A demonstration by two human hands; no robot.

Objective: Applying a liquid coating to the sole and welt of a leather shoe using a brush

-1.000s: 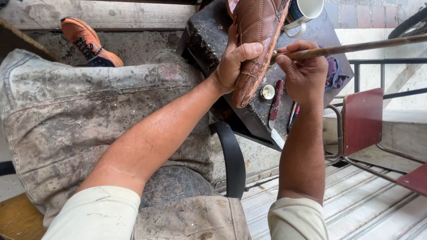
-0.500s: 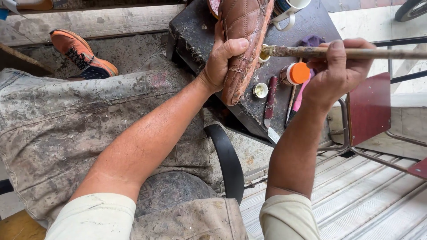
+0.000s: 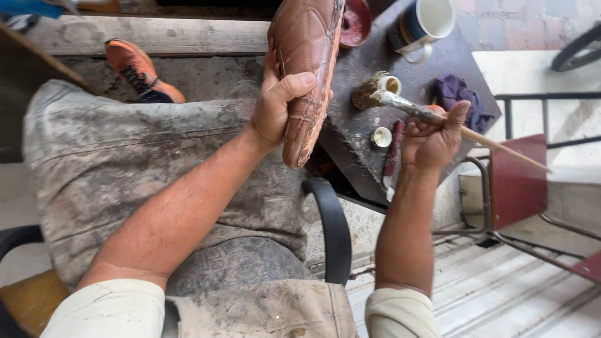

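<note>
You grip a brown stitched leather shoe (image 3: 307, 69) upright over the dark worktop, and a long wooden-handled brush (image 3: 432, 117), bristles beside it.

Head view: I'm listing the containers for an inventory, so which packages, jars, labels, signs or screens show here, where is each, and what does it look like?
No signs or screens, no readable labels.
Small open jar: on the dark bench, at the brush tip; round, pale rim, brownish side.
Round lid: on the bench near the right hand; white inside, metal rim.
Mug: bench's far end; white inside, dark blue outside.
</note>
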